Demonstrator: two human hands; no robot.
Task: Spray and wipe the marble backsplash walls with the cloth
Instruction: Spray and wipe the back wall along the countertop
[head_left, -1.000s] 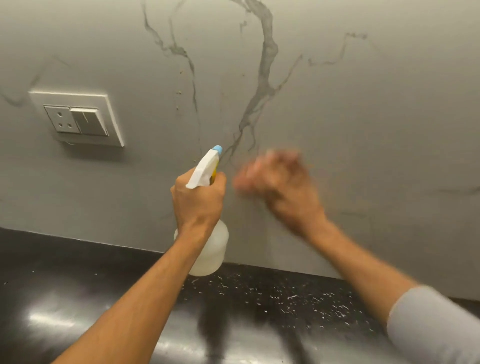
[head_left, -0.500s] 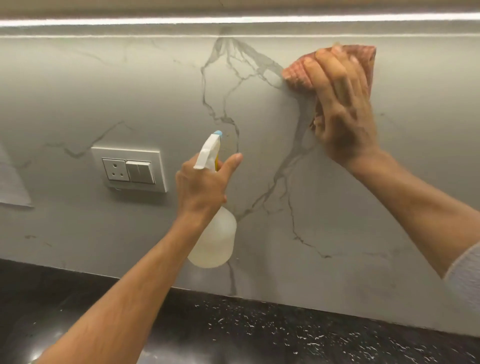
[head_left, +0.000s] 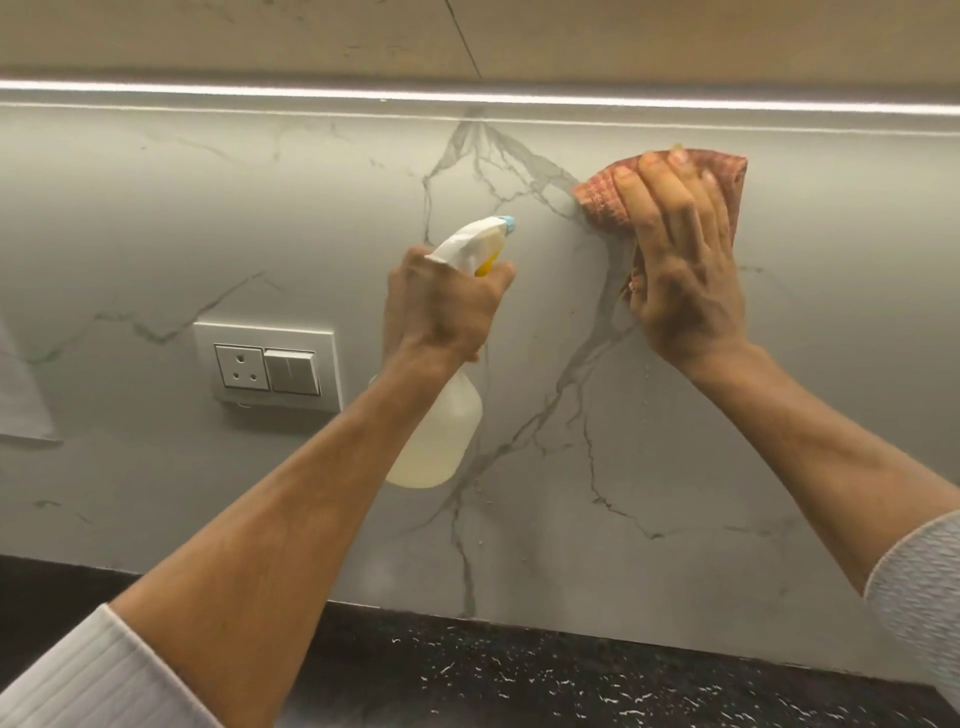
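Head view: right hand (head_left: 683, 291) fingers (head_left: 649, 208) spread flat, pressing the reddish cloth (head_left: 605, 200) onto the marble backsplash (head_left: 779, 415); left hand (head_left: 441, 306) fingers curl round the spray bottle (head_left: 441, 436), left of the cloth

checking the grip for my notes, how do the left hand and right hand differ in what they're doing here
The left hand curls round the neck of the spray bottle, clear of the wall; the right hand lies with fingers spread flat, pressing the red cloth against the marble backsplash. The left hand sits lower, near the socket plate; the right hand is higher, just under the light strip. Both are raised toward the wall.
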